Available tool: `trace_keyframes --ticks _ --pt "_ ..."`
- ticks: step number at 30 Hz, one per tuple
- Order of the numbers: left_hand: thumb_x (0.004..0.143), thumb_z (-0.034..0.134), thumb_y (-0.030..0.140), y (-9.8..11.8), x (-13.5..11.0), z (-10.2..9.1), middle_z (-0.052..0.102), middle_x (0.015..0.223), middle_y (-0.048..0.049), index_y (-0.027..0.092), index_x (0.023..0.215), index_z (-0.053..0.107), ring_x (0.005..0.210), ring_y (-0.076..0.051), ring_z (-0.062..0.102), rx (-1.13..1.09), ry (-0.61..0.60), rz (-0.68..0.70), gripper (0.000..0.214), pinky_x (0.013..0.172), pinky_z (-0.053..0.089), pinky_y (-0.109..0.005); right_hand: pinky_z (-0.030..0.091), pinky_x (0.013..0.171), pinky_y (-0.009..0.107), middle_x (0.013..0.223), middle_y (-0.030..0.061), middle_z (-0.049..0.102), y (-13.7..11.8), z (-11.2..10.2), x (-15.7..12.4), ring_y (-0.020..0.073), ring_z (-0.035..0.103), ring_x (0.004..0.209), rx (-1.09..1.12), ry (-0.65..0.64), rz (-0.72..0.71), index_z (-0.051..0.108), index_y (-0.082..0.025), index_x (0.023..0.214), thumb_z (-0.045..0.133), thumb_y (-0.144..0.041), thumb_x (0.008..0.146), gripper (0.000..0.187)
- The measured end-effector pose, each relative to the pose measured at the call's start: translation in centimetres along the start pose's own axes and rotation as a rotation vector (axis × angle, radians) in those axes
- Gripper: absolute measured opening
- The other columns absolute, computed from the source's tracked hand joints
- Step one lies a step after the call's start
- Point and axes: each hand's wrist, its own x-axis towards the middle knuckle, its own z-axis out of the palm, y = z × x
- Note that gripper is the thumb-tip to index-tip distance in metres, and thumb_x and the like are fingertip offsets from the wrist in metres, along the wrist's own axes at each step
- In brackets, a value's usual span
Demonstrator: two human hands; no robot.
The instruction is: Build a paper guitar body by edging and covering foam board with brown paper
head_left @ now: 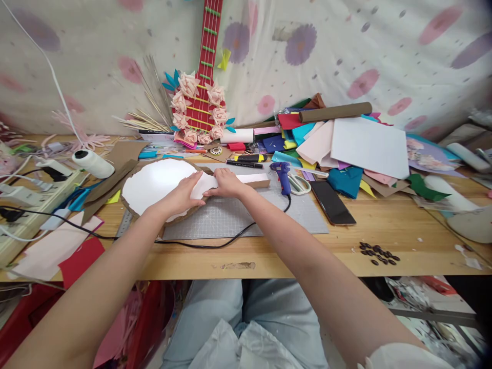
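Note:
A rounded cardboard instrument shape point(159, 182) with a white face and brown edge lies on the grey cutting mat point(238, 218). Its long narrow neck point(253, 179) points right. Where the body meets the neck, my left hand point(186, 195) grips the white paper, thumb and fingers on either side. Just beside it, my right hand point(225, 183) is closed around the base of the neck, its fingers partly hidden. A purple glue gun point(282, 177) stands at the neck's far end, its black cable running across the mat below my wrists.
A red paper guitar point(203, 77) with pink roses leans on the curtain behind. Coloured felt and paper sheets point(369, 146) pile up at the back right. A phone point(333, 202), white-handled scissors point(300, 184), black beads point(379, 253), a thread spool point(94, 163) and a power strip point(34, 215) lie around.

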Motion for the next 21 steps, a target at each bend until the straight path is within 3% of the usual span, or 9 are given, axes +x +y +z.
trace_keyframes --ticks 8,16,21 --pt "0.068 0.069 0.037 -0.13 -0.09 0.04 0.024 0.151 -0.0095 0.021 0.144 0.02 0.138 -0.026 0.022 0.039 -0.014 0.003 0.091 0.112 0.023 -0.04 0.041 0.085 0.041 0.105 0.0119 0.057 0.78 -0.03 0.56 0.029 0.05 0.106 0.056 -0.019 0.001 0.05 -0.016 0.098 0.062 -0.06 0.07 0.053" --pt "0.071 0.067 0.042 -0.66 -0.27 0.13 0.018 0.153 -0.008 0.024 0.144 0.02 0.14 -0.025 0.017 0.047 -0.008 0.031 0.089 0.113 0.02 -0.041 0.041 0.086 0.041 0.106 0.0127 0.057 0.52 -0.34 0.63 0.0291 0.05 0.108 0.067 -0.057 0.032 0.049 -0.016 0.099 0.064 -0.059 0.069 0.055" --pt "0.08 0.054 0.04 -0.51 -0.09 0.13 0.025 0.151 -0.0088 0.02 0.144 0.02 0.138 -0.024 0.023 0.049 0.014 0.065 0.075 0.112 0.022 -0.04 0.041 0.087 0.04 0.107 0.0127 0.057 0.44 -0.47 0.71 0.0292 0.05 0.109 0.073 -0.065 0.036 0.05 -0.015 0.1 0.065 -0.057 0.069 0.054"
